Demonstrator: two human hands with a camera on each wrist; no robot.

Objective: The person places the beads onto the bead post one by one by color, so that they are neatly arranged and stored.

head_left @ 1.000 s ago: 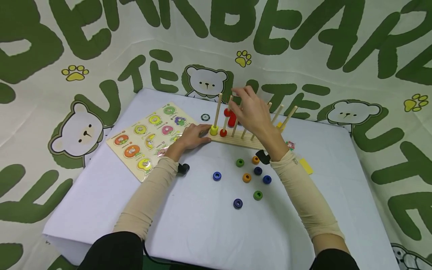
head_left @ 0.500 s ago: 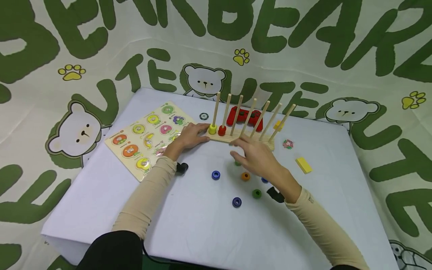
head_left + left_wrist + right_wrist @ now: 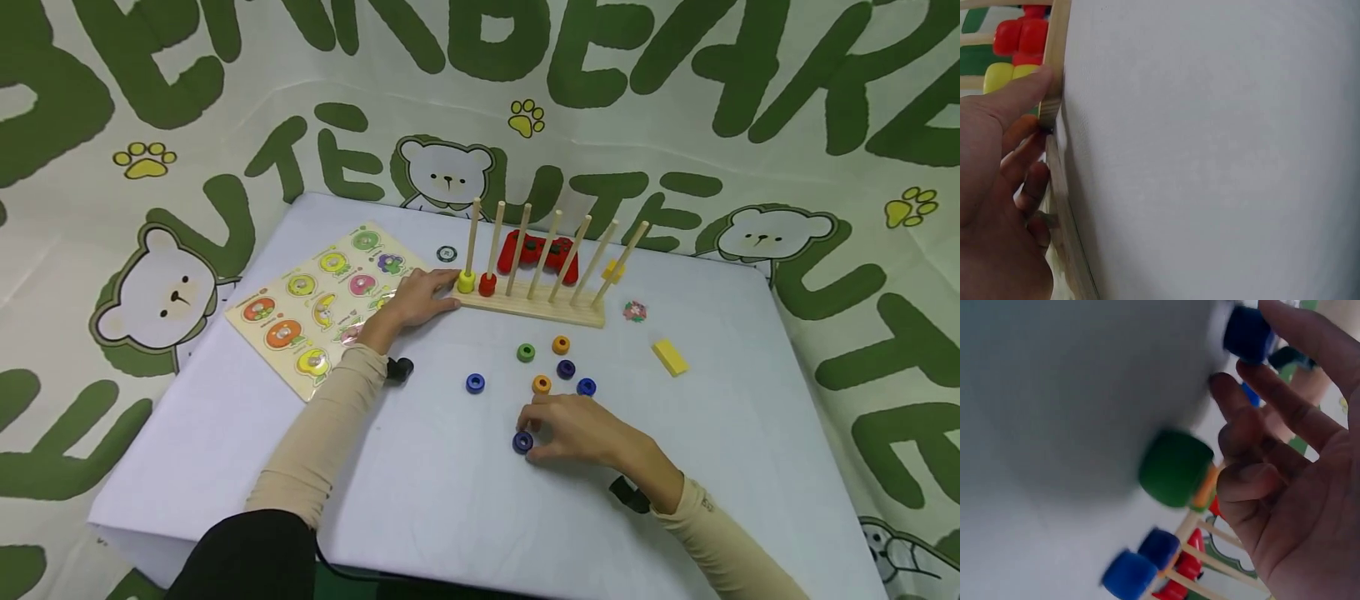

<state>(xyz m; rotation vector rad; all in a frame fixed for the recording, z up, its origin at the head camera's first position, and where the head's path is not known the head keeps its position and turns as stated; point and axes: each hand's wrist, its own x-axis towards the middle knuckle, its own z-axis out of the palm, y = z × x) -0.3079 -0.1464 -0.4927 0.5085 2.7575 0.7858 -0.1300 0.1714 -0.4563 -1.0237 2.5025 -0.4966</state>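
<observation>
In the head view my left hand point(image 3: 416, 300) holds the left end of a wooden peg rack point(image 3: 540, 310). In the left wrist view the thumb lies along the rack's edge and the other fingers curl at its end. A yellow bead point(image 3: 466, 282) sits on the leftmost peg, a red bead point(image 3: 487, 285) on the second; the other pegs are bare. My right hand point(image 3: 577, 429) pinches a dark blue bead point(image 3: 1249, 334) between thumb and fingertip, low over the table. A green bead point(image 3: 1175, 467) shows under that hand in the right wrist view; the hand hides it from the head camera.
Several loose beads, including a green bead point(image 3: 526, 352), an orange bead point(image 3: 561, 344) and a blue bead point(image 3: 475, 383), lie before the rack. A fruit puzzle board point(image 3: 281, 364) is at left, a red game controller point(image 3: 512, 248) behind the rack, a yellow block point(image 3: 670, 357) at right.
My right hand has come down from over the pegs toward the near side of the table, to the dark blue bead. The left hand keeps its place at the rack's end.
</observation>
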